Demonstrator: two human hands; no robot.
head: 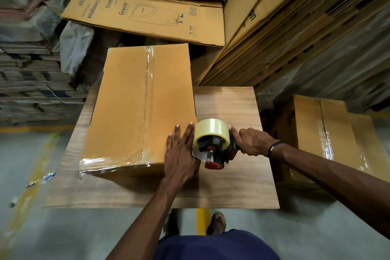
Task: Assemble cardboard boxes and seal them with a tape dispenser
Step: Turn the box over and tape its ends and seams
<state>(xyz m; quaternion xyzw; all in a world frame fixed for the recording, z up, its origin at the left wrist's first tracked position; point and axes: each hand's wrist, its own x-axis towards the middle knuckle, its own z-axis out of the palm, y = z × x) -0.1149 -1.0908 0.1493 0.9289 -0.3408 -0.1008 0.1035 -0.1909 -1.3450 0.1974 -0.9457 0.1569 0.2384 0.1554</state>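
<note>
Left hand (181,155): flat, fingers straight, pressing down on the near right corner of the cardboard box (139,110). It grips nothing.
Right hand (252,141): fingers curled tight round the handle of the tape dispenser (213,143).
Tape dispenser: red and black, with a clear roll on top. It sits at the right edge of the box, right next to the left hand, over the wooden table (228,107).
Box: closed and standing on the table. A strip of clear tape (147,99) runs down the middle seam from the far end to the near end. More tape shines along the near left edge.
Step now: I think the near right side or corner is being taped. I cannot tell if the tape end is stuck on yet.
Do it well: keep the flat hand pushing so the box does not slide. Pull the dispenser in one straight line. Press the tape flat so no bubbles stay under it.
Watch out: keep the left fingers away from the cutting teeth, because they are very close.
Nearby: another taped box (329,133) sits low on the right. Flat cardboard sheets (147,17) are stacked behind.
</note>
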